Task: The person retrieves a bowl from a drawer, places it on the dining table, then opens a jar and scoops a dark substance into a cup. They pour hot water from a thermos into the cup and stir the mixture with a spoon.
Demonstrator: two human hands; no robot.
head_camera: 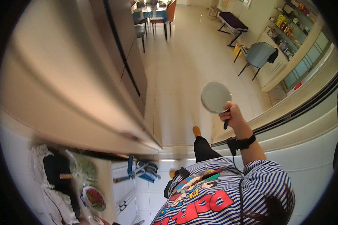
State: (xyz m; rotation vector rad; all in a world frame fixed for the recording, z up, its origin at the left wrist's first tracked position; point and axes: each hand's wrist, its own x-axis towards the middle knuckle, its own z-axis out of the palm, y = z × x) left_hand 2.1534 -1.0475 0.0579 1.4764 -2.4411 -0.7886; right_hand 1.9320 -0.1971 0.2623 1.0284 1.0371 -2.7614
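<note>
My right hand [233,114] is raised over the doorway and closed around the black handle [226,123] of a small round pan with a pale grey inside [215,96]. What seems to be my left hand [103,221] shows at the bottom edge, mostly cut off, beside a small white thing [94,219] on the counter; its grip cannot be made out. Near it on the counter stands a white bowl [85,197] of red and green food [95,198]. Behind that bowl is a blurred clear, greenish vessel or wrapping [84,170].
A blue folding stool [146,171] stands by the white cabinet [123,180]. A large beige panel [73,92] fills the left side. A sliding-door track [293,114] runs at right. Beyond are a grey chair [259,54], a purple-topped bench [233,21] and a dining table [153,14].
</note>
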